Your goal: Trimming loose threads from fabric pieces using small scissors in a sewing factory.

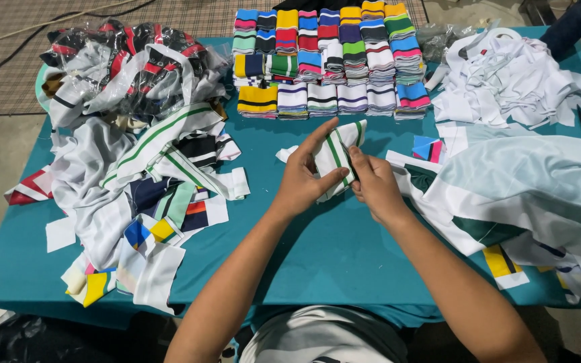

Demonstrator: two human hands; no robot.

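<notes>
Both my hands hold one white knitted strip with green stripes above the teal table. My left hand grips its left side, thumb pressed across the fabric. My right hand pinches its lower right edge. The strip is folded and stands tilted, its upper end pointing toward the far stacks.
Neat stacks of striped folded strips fill the far middle. A loose heap of white and striped cloth lies left, with bagged pieces behind it. White scraps sit far right; a large pale garment covers the right side.
</notes>
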